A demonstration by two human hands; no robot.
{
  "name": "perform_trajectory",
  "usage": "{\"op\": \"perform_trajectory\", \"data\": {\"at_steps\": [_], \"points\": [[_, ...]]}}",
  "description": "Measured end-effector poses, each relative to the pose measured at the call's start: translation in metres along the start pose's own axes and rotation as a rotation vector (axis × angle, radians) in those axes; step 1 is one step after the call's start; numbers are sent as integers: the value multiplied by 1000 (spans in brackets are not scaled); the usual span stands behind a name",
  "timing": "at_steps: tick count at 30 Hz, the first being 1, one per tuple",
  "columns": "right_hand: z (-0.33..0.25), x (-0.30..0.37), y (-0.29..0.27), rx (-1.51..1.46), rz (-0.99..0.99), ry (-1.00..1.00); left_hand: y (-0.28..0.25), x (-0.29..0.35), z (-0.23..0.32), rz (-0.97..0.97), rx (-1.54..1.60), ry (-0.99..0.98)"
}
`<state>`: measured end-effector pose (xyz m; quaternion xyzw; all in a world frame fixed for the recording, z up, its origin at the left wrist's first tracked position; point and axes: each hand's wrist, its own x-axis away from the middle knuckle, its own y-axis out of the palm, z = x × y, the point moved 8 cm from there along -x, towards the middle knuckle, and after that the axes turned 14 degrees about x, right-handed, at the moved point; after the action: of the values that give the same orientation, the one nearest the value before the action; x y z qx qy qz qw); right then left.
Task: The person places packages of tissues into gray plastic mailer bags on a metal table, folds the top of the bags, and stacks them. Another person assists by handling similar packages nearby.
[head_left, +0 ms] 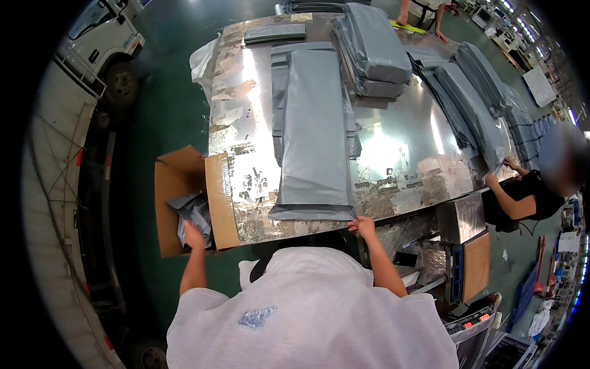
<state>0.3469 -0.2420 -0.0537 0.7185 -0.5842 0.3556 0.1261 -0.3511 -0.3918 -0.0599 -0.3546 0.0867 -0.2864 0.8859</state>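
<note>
Bags (375, 52) stacked beyond grey bag (314, 141) on table (405, 147).

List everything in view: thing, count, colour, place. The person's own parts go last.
Metal table: one, worn silver, centre.
Long grey bags: a stack, count unclear, mid-table, near end at the table's front edge.
Packed grey parcels: a pile, far end of the table.
More grey bags: overlapping row, right side of the table.
Cardboard box: one, brown, open, at the table's left corner.
Grey bag in box: grey, count unclear.
Truck: one, white, upper left.
Co-worker: one, dark top, right edge of the table.
Scale: one, lower right.
Left hand: in the box, at the grey bag.
Right hand: on the long bags' near corner.
</note>
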Motion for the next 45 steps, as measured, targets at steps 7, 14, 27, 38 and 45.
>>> {"op": "perform_trajectory", "data": {"at_steps": [7,14,27,38,45], "points": [[-90,44,-46,1109,250,-371,49,33,152,-598,-1207,217],[-177,74,18,1704,301,-1408,161,226,373,-839,-470,1551],[-152,-70,-47,330,104,-420,258,98,301,-1093,404,196],[-163,-152,19,-681,-82,-123,337,111,332,-1071,1119,-746],[-290,-77,-40,-514,-293,-151,262,118,480,-1259,1068,-395]]}}
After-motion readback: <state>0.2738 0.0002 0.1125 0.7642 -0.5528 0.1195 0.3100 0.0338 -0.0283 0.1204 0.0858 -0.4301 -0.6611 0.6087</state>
